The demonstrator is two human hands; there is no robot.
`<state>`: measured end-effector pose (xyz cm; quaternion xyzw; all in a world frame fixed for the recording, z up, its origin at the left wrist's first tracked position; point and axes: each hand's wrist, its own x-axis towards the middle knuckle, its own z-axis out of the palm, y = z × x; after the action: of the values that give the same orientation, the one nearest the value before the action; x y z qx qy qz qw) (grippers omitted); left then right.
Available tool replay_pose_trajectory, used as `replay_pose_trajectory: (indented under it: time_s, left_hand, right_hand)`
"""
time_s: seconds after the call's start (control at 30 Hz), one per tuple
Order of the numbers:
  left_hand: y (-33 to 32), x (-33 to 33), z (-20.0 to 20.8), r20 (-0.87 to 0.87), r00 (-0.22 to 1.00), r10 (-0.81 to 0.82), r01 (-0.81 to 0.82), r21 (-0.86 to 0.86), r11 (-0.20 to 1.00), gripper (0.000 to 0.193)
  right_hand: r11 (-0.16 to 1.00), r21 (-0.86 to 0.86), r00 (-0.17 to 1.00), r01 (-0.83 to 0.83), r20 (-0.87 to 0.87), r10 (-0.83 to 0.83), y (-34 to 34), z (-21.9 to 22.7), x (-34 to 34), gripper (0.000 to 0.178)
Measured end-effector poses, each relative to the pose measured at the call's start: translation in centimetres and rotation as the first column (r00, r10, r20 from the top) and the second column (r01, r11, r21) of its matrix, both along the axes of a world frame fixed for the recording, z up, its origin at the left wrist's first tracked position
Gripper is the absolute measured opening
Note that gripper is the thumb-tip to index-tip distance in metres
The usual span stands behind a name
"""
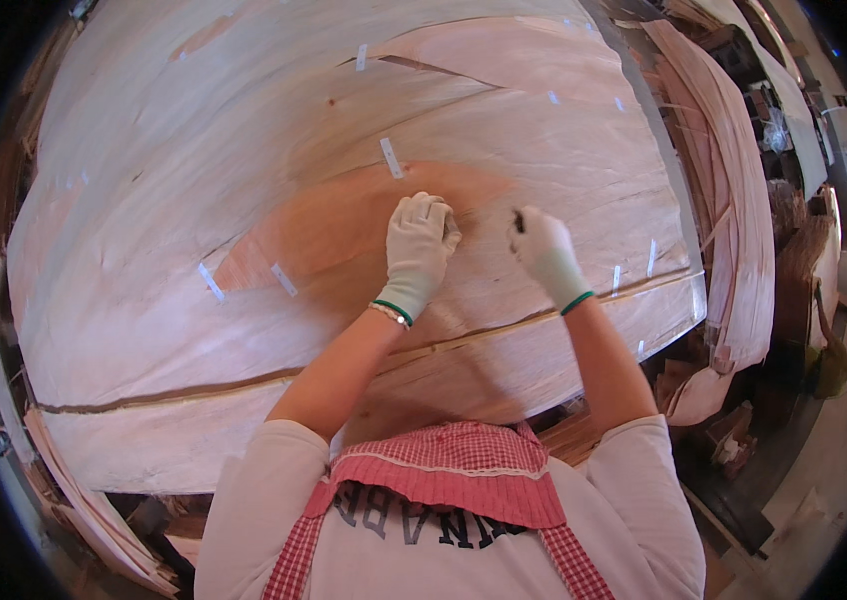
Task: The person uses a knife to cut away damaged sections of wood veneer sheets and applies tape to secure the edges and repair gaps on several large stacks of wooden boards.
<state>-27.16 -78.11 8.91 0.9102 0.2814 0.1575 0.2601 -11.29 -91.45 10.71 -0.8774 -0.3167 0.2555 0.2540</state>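
Note:
A large thin wood veneer sheet (244,130) lies spread before me, pale pink with a reddish-brown patch (334,225) near its middle. Short white tape strips (391,157) hold its splits together. My left hand (420,250), in a white glove, is curled into a fist on the veneer at the patch's right edge. My right hand (546,250), gloved too, sits a little to the right and pinches a small dark object (520,220); what it is cannot be made out. Both hands rest on or just above the sheet.
A long dark split (244,385) runs across the sheet near its front edge. Stacks of curled veneer sheets (734,200) stand to the right. A person (834,365) crouches on the floor at the far right. Veneer scraps (104,530) lie at the lower left.

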Motion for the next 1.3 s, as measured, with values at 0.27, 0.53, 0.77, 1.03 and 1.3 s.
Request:
replay_pose_trajectory:
  time_s: [0.27,0.53,0.77,1.03,1.3]
  left_hand:
    - [1.8,6.0,-0.1,0.114,0.98,-0.162,0.118,0.32,0.94,0.056]
    - [3.5,9.2,0.4,0.013,0.938,-0.345,0.345,-0.092,0.934,0.05]
    - [7.2,-8.9,2.7,0.427,0.89,0.162,-0.202,0.05,0.978,0.036]
    - [-5.8,-40.4,-0.9,-0.068,0.663,0.746,-0.669,0.394,0.63,0.044]
    - [-13.1,-40.6,0.7,-0.18,0.533,0.827,-0.781,0.27,0.563,0.056]
  right_hand:
    - [0.868,0.149,0.788,0.474,-0.513,-0.342,1.4,1.0,4.1,0.022]
    - [0.969,-0.22,0.987,0.114,-0.084,-0.135,3.3,0.9,5.5,0.039]
    - [0.898,0.031,0.809,0.438,-0.449,-0.379,-10.0,2.2,-1.9,0.024]
    - [0.905,0.203,0.684,0.375,-0.719,-0.122,-5.3,4.3,-10.4,0.015]
    - [0.961,0.278,0.695,0.0,-0.691,0.2,-3.5,9.7,-21.5,0.026]
